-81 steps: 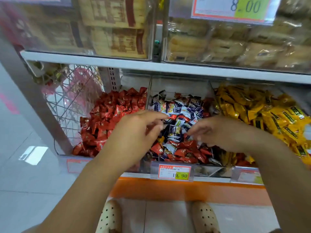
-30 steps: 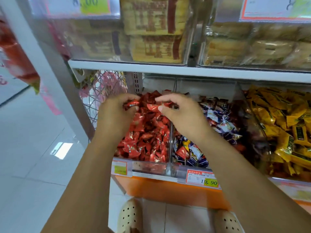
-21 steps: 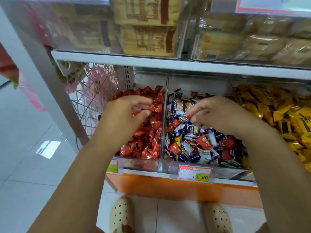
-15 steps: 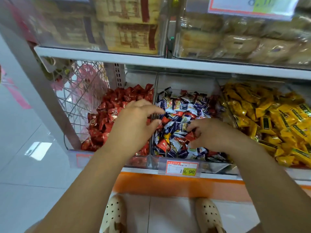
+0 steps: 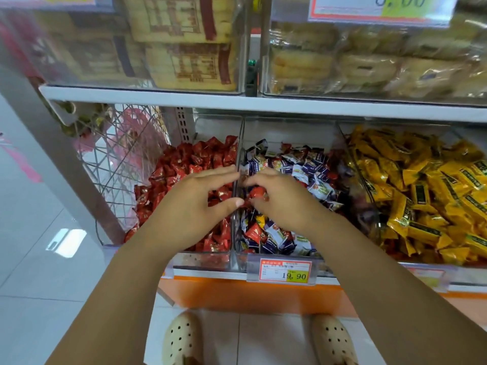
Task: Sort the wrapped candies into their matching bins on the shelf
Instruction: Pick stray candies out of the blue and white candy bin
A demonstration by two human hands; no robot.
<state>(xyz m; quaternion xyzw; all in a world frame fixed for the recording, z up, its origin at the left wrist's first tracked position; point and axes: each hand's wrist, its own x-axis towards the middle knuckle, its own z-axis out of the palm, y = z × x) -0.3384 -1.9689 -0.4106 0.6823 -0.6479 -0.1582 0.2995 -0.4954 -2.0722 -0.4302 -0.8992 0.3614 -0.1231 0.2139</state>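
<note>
Pinching a red candy [image 5: 257, 192] picked from the mixed middle bin [image 5: 287, 256], the right hand [image 5: 283, 200] presents it at the divider [image 5: 236, 206]. The left hand [image 5: 196, 204], fingers spread and empty, waits over the red bin [image 5: 203, 260], apparently to receive it.

The scene is bright and evenly lit, with soft light that seems to come from above. Shadows are weak; the space under the upper shelf [image 5: 263, 102] is only a little darker. On the floor [image 5: 39, 272] at the left lies a white glare patch [image 5: 66, 242]. The clear bin fronts on the top row carry a pale haze of reflection, so the packs behind them look washed out. The top of the picture is soft and blurred, and the upper price tag [image 5: 379, 7] is hard to read. The lower price tag [image 5: 286, 270] is sharper. The wide lens bends the shelf post at the left, and the arms look stretched toward the bottom corners.
</note>
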